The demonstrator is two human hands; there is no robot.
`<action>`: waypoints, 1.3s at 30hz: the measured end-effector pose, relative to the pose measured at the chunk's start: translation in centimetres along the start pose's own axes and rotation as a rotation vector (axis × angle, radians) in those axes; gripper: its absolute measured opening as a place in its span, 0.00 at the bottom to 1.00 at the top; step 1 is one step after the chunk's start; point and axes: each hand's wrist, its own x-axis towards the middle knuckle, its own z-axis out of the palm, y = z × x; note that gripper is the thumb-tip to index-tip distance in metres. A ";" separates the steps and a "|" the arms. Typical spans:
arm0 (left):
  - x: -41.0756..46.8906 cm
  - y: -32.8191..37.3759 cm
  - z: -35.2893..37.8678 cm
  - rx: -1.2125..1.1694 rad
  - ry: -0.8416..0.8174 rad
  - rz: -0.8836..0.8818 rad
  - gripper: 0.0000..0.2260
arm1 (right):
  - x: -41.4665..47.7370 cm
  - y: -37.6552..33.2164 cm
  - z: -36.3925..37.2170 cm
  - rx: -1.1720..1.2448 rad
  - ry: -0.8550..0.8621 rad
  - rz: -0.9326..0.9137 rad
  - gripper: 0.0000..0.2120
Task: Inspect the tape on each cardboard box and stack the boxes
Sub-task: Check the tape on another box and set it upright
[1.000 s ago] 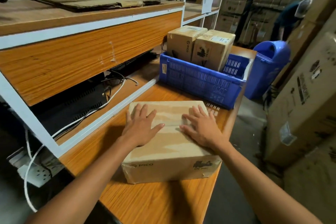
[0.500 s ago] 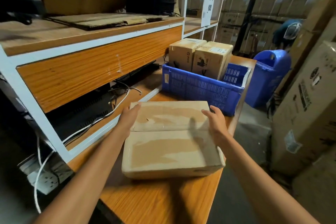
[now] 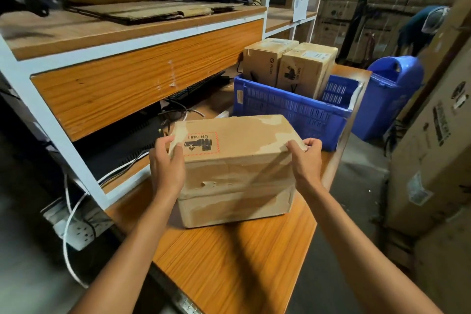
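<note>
Box [image 3: 237, 160] tipped up — hands [image 3: 167, 168] [image 3: 305, 160] grip L/R ends.

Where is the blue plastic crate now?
In the head view, the blue plastic crate sits right of centre at the far end of the wooden table, behind the brown cardboard box and left of the blue bin.

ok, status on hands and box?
Left hand and right hand grip the box by its ends. Box tilted on the table. Blue crate stands behind it.

On table [image 3: 229, 275]: box [image 3: 237, 160] front, crate [image 3: 293, 109] behind w/ 2 boxes [image 3: 303, 71] inside; shelf [image 3: 140, 79] left, bin [image 3: 392, 94] right.
</note>
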 end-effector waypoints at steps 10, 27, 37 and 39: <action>-2.6 -0.4 -2.0 0.349 0.123 0.636 0.08 | -4.4 -2.5 4.7 -0.646 -0.240 -0.763 0.13; 2.3 2.8 -0.6 0.679 -0.304 0.612 0.13 | -2.4 -5.1 9.3 -0.991 -0.558 -0.865 0.18; 2.4 3.8 -0.1 0.790 -0.326 0.575 0.13 | -2.4 -7.5 10.6 -1.257 -0.670 -0.821 0.18; 3.3 4.8 0.0 0.750 -0.305 0.562 0.14 | -1.7 -8.6 11.9 -1.322 -0.744 -0.778 0.21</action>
